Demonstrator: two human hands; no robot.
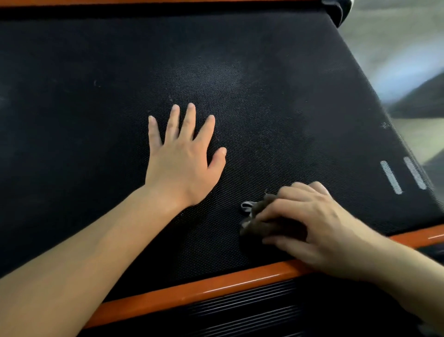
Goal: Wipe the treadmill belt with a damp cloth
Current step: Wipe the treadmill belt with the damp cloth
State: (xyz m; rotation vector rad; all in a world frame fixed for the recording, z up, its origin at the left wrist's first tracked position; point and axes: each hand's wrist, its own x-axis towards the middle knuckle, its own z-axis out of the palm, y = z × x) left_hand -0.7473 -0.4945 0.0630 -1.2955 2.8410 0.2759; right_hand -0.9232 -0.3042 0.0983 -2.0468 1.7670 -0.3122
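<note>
The black textured treadmill belt (264, 84) fills most of the view. My left hand (182, 156) lies flat on the belt near its middle, fingers straight and spread. My right hand (310, 223) holds a bunched dark grey-brown cloth (254, 211) against the belt close to the near edge, fingers curled over it. Only the cloth's left part and a small grey loop show; the hand hides the remainder.
An orange side rail (204, 291) runs along the belt's near edge, with a black ribbed footboard (240, 310) below it. Two white dashed marks (391, 178) sit on the belt at the right. A second orange strip (120, 2) borders the far edge. Blurred floor lies at the right.
</note>
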